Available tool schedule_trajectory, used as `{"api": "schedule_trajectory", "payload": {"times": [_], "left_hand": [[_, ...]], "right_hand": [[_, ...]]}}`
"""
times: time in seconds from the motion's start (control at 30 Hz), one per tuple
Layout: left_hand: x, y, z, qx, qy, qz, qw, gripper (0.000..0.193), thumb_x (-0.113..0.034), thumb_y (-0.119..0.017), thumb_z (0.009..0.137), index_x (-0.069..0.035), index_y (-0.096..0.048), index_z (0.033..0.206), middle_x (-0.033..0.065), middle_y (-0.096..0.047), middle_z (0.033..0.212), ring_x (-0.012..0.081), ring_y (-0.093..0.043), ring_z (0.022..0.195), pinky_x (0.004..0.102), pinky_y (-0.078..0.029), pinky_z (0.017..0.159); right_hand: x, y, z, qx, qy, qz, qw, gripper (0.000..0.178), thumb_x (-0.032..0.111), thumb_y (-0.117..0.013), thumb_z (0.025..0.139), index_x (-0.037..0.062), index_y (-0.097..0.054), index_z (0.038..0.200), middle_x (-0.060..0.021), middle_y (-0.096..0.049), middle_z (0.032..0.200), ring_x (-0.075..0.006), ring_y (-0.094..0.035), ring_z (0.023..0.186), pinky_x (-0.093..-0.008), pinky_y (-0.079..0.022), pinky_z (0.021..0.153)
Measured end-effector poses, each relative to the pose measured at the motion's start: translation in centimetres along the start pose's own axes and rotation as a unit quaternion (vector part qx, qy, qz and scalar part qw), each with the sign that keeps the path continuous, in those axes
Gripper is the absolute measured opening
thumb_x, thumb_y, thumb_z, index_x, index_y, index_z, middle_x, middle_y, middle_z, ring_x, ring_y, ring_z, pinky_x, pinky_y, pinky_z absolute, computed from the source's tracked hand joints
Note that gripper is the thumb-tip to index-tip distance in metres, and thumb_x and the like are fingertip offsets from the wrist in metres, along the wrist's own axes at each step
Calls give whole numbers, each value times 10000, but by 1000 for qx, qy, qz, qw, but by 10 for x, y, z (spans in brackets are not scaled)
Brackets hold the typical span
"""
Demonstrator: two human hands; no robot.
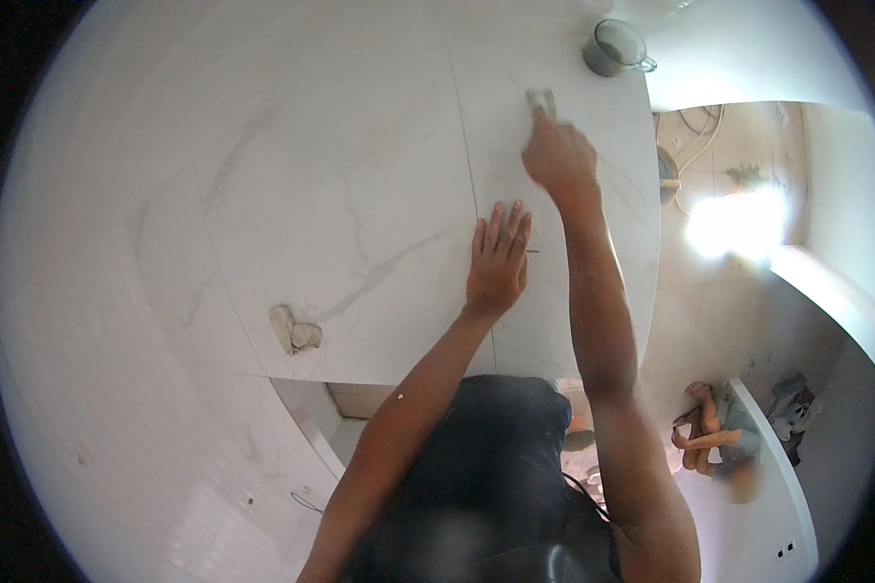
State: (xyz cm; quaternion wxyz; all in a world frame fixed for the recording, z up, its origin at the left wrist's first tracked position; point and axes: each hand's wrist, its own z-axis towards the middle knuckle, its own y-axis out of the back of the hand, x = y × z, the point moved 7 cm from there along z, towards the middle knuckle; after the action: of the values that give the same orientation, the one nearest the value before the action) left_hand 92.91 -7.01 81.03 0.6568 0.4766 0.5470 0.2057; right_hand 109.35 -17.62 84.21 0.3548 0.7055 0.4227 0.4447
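The small pale pad (542, 99) lies at the fingertips of the right hand (562, 160), on the white marbled tabletop (360, 146). Uneven pressure on one edge could make it skid, and a wide sweep to the right might knock the glass mug (608, 51), which stands close to the tabletop's edge. The pad looks off-white, flat and roughly rectangular; blur hides its material. The right hand is curled with a finger on it; whether the others clamp it, I cannot tell. The left hand (499, 267) rests flat, fingers a little apart, beside a thin dark sliver (533, 252). A crumpled beige cloth (306, 336) lies well apart, to the left.
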Motion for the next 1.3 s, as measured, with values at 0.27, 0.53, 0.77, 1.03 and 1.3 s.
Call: {"api": "schedule_trajectory", "payload": {"times": [0.27, 0.53, 0.77, 1.03, 1.3], "left_hand": [[10, -7, -10, -1, 0, 35, 999, 575, -93, -479, 913, -81, -304, 1461, 95, -231, 1559, 333, -203, 1436, 527, -199, 1153], [-2, 3, -5, -8, -11, 38, 999, 574, -88, -476, 913, -71, -305, 1460, 106, -252, 1550, 324, -203, 1439, 527, -177, 1160], [4, -2, -12, -37, -3, 23, 999, 527, -69, -479, 900, -34, -373, 1415, 105, -290, 1534, 327, -219, 1433, 525, -183, 1158], [-21, 2, 12, -34, -24, 29, 999, 539, -67, -481, 892, -43, -371, 1419, 101, -287, 1534, 327, -218, 1433, 517, -183, 1160], [-18, 5, 10, -32, -10, 24, 999, 575, -62, -481, 895, -62, -326, 1449, 89, -272, 1543, 320, -218, 1434, 509, -191, 1161]], "right_hand": [[7, -18, -7, -5, 20, 8, 1000, 420, 145, -437, 892, 77, -472, 1305, -231, -678, 936, -389, -673, 868, -483, -536, 768], [32, -6, 41, -42, 51, 59, 996, 461, 116, -450, 879, 58, -437, 1336, -235, -670, 975, -390, -668, 895, -491, -524, 801], [29, -25, -33, 5, 5, 43, 999, 290, 163, -443, 903, 48, -598, 1120, -190, -682, 1022, -356, -676, 924, -448, -540, 794], [37, 22, 56, 9, 58, 47, 997, 323, 174, -453, 893, 39, -557, 1167, -234, -665, 1042, -380, -656, 973, -484, -517, 840], [27, 8, 40, -40, 68, 39, 996, 322, 174, -454, 885, 38, -574, 1151, -241, -660, 1060, -373, -652, 987, -469, -519, 843]]}}
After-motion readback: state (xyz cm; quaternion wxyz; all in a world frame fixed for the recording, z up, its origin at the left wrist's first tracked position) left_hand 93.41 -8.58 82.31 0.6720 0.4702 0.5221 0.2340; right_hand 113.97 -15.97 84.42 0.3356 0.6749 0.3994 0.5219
